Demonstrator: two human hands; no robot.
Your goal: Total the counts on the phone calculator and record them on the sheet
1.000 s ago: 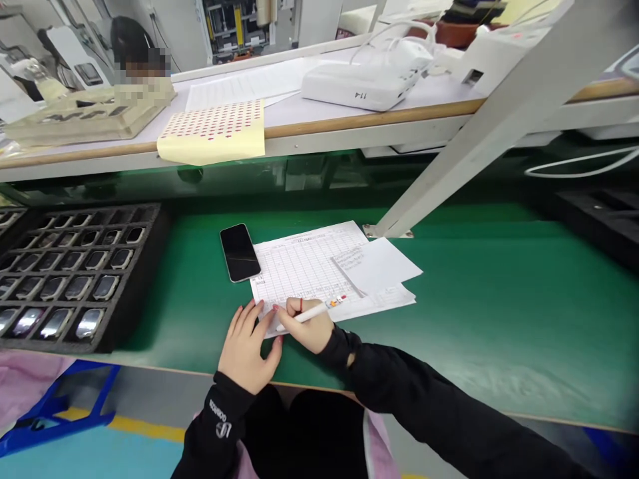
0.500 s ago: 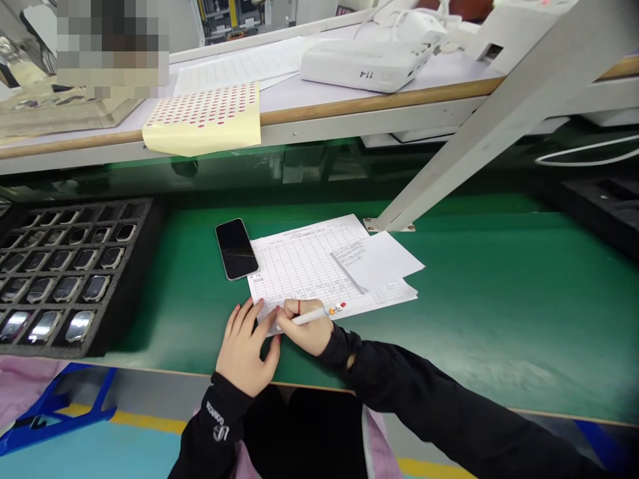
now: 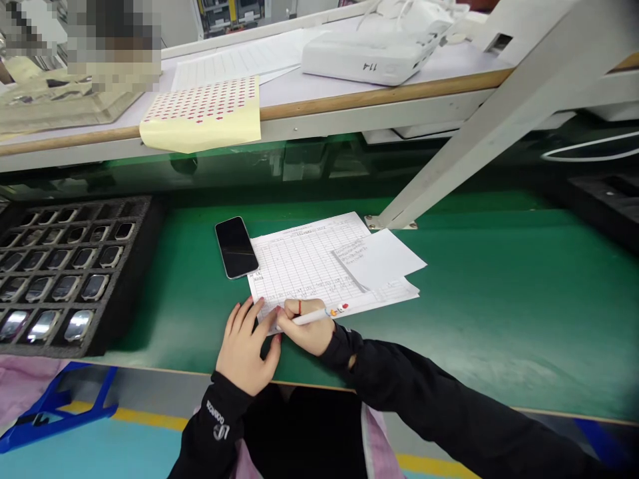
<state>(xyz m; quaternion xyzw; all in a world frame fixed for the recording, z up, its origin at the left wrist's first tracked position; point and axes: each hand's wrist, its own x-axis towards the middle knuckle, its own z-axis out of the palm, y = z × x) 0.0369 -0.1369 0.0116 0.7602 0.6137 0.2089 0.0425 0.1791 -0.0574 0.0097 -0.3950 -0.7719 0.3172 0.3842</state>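
A printed form [image 3: 294, 266] with a ruled grid and some handwriting lies on the green bench. My right hand [image 3: 309, 329] grips a white pen [image 3: 314, 315] with a small coloured figure at its top end; the pen's tip is at the form's lower left corner. Fingers spread, my left hand [image 3: 247, 349] lies flat across that same corner and the bench. On the form's right part rests a smaller sheet [image 3: 382, 258] with lines of writing. A dark-screened smartphone [image 3: 236, 247] touches the form's upper left edge.
On the left, a black foam tray [image 3: 117, 286] holds several watch-like cases in its pockets. A slanted grey post [image 3: 449, 159] is bolted to the bench behind the papers. Above, the shelf edge [image 3: 369, 105] carries a yellow sticker sheet [image 3: 200, 113] and a white device [image 3: 359, 56].
The view has shifted very slightly. Both hands and the pen stay in nearly the same place on the form.
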